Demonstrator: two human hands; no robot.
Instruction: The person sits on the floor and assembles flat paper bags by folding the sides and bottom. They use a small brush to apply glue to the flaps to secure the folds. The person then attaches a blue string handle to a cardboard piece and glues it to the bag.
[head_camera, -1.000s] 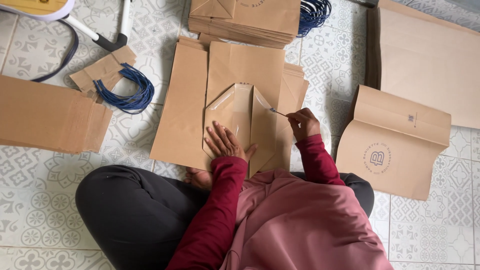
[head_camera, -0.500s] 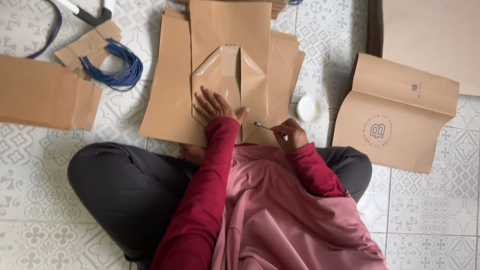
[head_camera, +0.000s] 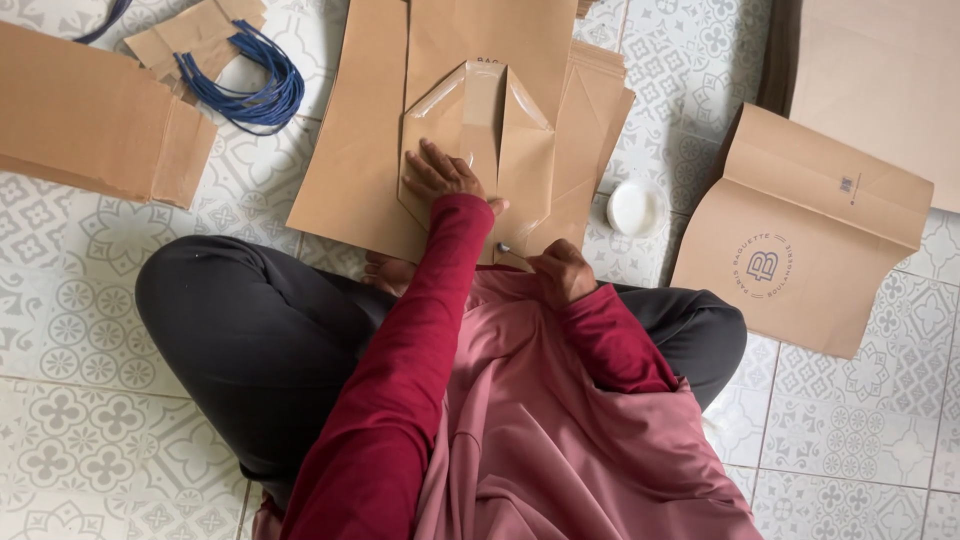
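As the person sits cross-legged on the tiled floor (head_camera: 60, 330), a flat cardboard piece (head_camera: 90, 120) lies far left, with blue cords (head_camera: 255, 85) just beside it. At centre, the left hand (head_camera: 440, 175) lies flat, fingers spread and grasping nothing, pressing the folded bottom of a brown paper bag (head_camera: 480, 110) that rests atop other bags. The right hand (head_camera: 560, 270), near the lap, pinches a thin stick (head_camera: 503, 247) whose tip touches the bag's near edge. Right of it stands a white pot (head_camera: 635, 207); further right lies a printed bag (head_camera: 800, 235).
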